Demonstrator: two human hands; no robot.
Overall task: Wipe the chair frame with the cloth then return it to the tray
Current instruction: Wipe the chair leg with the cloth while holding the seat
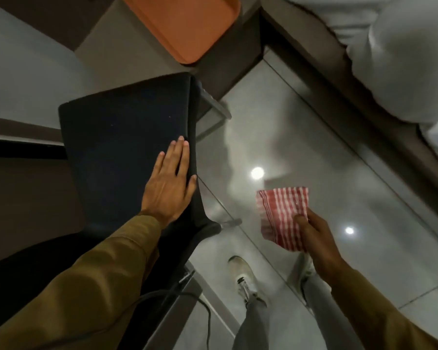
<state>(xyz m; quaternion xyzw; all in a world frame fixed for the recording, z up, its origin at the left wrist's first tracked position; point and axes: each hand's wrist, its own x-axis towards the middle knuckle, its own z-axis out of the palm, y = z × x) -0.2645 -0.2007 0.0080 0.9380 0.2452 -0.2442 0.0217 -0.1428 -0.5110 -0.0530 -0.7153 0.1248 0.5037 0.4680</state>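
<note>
The left hand [171,173] lies flat and open on the dark, matte padded chair back [127,137], fingers spread along its right edge with the thumb hooked over the side. It grips nothing; it looks like a bracing hold, there to keep the chair steady while the other hand works.

The right hand [316,236] is out over the floor, well apart from the chair, closed in a pinch on the red-and-white checked cloth [283,215]. Thumb on top, fingers behind, and the thin woven fabric stands up from the grip as a folded, slightly creased rectangle. Held that way, a broad flat face is ready to press against something.

The chair's grey metal frame [216,114] shows beyond the back: slim, straight, smooth tubing bent at a corner, with another short piece peeking out lower down near the seat edge. The cloth touches none of it, so by my reading the wiping is either about to begin or between strokes; I cannot tell which.

Up top sits the orange plastic tray [187,29], smooth, with rounded corners and a shallow raised rim, resting on a grey surface just beyond the chair. That is where the cloth belongs at the end.

Below, glossy pale floor tiles [339,173] throw back ceiling lights, and a white shoe [243,276] stands planted on them.
</note>
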